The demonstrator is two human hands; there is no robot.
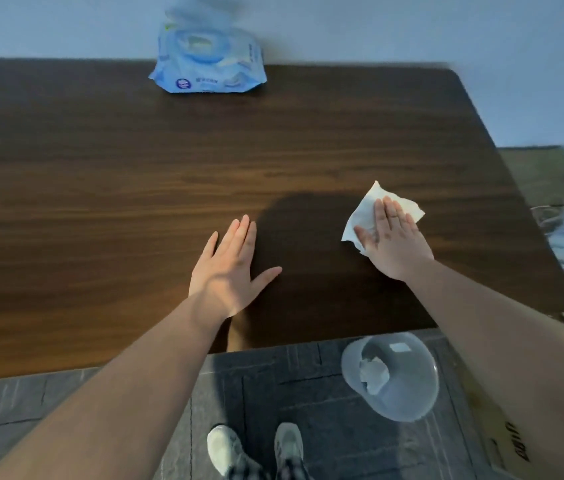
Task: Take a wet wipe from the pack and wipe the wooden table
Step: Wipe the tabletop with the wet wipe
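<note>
The pack (207, 62) of wet wipes is pale blue with white patches and a round dark-blue badge near its lower left corner; there is printing beside the badge, but it is too blurred to read. Its oval lid opening faces the camera, with white tissue showing inside. The pack stands at the far edge of the dark wooden surface (100, 161), against the wall.

The wet wipe (365, 211) is white, creased and partly folded, lying flat on the surface well to the near right of the pack. The right hand (391, 237) presses palm-down on it, fingers (389, 213) straight and close together, thumb spread to the side; the wipe's corners stick out beyond the fingertips and the thumb.

The left hand (230, 271) lies flat and empty on the surface, nearer than the pack and to the left of the wipe, fingers together, thumb spread wide.

Below the near edge of the surface, almost under the wipe, a translucent bin (391, 375) stands on the grey floor with crumpled white tissue inside. A cardboard box (515, 445) at the bin's right carries dark lettering, unreadable.
</note>
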